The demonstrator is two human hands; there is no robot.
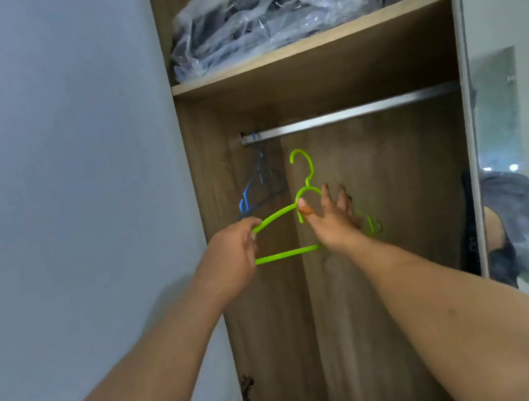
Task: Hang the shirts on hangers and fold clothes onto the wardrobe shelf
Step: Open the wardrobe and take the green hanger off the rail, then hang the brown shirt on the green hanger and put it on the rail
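1. Inside the open wardrobe, below the rail (pixel 350 114), the left hand (pixel 234 257) grips the end of a bare green hanger (pixel 276 217); the right hand (pixel 332 220) pinches its neck, other fingers spread.
2. Progress, judged: early. No shirt is visible; blue hangers (pixel 260 183) hang bare.
3. Hard to make out: the contents of the plastic-wrapped bundle (pixel 304 3) on the shelf (pixel 311 44); the hanger's right arm is hidden.

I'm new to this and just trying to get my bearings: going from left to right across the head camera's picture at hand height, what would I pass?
Pale wall → blue hangers on the rail → left hand gripping the green hanger → right hand at the hanger's neck → mirrored wardrobe door.
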